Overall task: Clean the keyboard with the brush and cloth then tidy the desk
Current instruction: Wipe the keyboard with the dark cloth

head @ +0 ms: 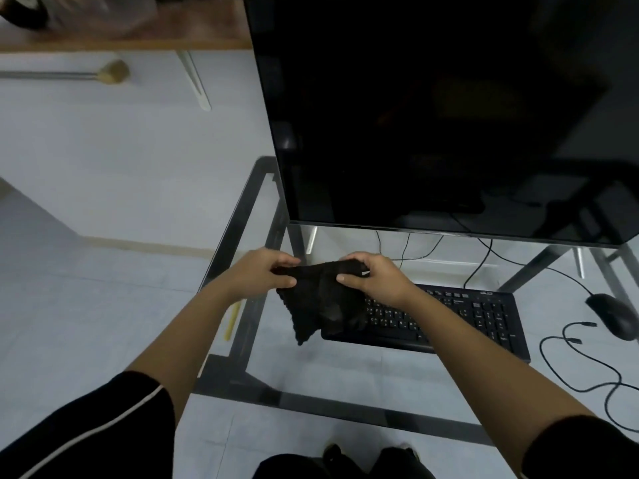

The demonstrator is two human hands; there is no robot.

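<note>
Dim, flat, cool light; soft overall focus; wide-angle bending at edges; faint reflections on dark monitor (pixel 432 108).

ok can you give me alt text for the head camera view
Seen from above, the left hand and right hand hold a black cloth stretched between them over the left end of a black keyboard on a glass desk. A dark monitor stands behind; a mouse lies right.
</note>
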